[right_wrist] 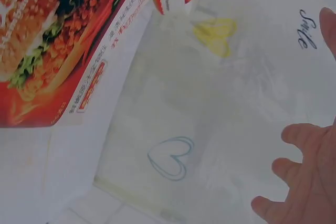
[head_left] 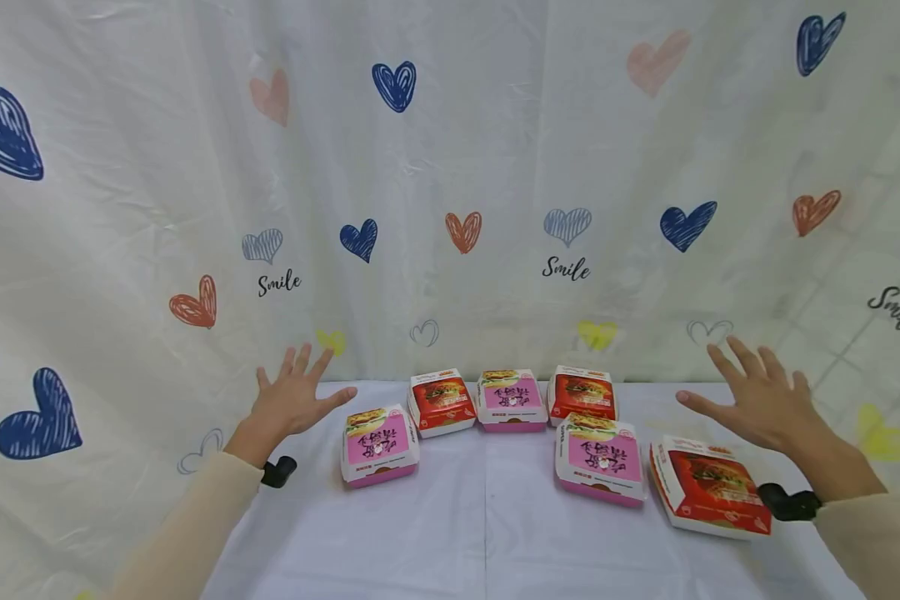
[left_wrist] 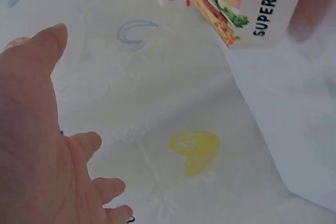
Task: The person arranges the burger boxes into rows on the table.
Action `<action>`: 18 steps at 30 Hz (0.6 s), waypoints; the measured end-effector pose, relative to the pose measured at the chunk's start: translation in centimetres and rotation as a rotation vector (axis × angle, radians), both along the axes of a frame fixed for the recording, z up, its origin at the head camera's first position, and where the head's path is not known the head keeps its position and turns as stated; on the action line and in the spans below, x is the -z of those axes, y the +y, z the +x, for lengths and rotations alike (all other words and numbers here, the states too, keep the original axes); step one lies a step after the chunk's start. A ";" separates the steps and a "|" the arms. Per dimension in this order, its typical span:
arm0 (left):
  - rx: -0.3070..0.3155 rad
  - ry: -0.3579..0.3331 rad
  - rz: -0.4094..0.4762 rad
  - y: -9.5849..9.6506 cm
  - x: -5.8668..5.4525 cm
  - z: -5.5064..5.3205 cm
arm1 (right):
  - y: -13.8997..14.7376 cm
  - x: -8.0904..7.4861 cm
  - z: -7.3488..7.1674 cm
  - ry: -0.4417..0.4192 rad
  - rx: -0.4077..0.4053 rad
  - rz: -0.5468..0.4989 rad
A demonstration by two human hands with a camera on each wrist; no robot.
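Note:
My left hand [head_left: 294, 400] is raised with fingers spread, holding nothing, just left of a pink burger box [head_left: 381, 445]. In the left wrist view, that pink box [left_wrist: 262, 3] shows "SUPER BURG" lettering on its side. On the right, my other hand [head_left: 765, 404] also hovers with fingers apart, above and beyond a red burger box [head_left: 712, 487]. A second pink box [head_left: 602, 458] lies left of that red one. Along the back stand a red box [head_left: 441, 402], a pink box [head_left: 512, 400] and another red box [head_left: 582, 393]. All the boxes are closed.
The boxes lie on a table with a white cloth [head_left: 450, 533]. Behind it hangs a pale curtain [head_left: 495, 167] printed with coloured hearts and the word "Smile". Dark wrist straps [head_left: 789, 503] sit at both cuffs.

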State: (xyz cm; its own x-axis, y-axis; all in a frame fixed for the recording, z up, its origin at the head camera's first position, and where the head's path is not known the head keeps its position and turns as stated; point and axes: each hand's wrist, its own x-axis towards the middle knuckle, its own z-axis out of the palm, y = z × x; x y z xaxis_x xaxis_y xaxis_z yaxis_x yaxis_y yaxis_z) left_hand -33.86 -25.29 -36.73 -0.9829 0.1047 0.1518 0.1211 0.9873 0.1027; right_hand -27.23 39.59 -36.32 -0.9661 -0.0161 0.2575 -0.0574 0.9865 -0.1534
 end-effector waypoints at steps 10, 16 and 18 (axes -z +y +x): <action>0.101 0.153 0.108 1.7 0.8 2.1 | -4.7 -0.5 1.6 -0.099 -0.108 -0.123; 0.123 0.241 0.269 3.2 1.9 3.8 | -10.2 -0.3 3.1 -0.046 -0.255 -0.333; 0.133 0.277 0.329 3.5 2.3 4.3 | -11.9 0.0 3.3 -0.017 -0.304 -0.397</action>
State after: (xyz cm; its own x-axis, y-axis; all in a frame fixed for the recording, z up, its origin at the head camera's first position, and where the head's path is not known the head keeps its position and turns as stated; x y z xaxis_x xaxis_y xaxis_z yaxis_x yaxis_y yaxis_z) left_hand -29.57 -21.76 -39.02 -0.8817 0.1289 0.4538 0.3115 0.8815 0.3549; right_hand -23.92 27.73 -36.33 -0.9370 -0.2016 0.2854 -0.3277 0.7905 -0.5174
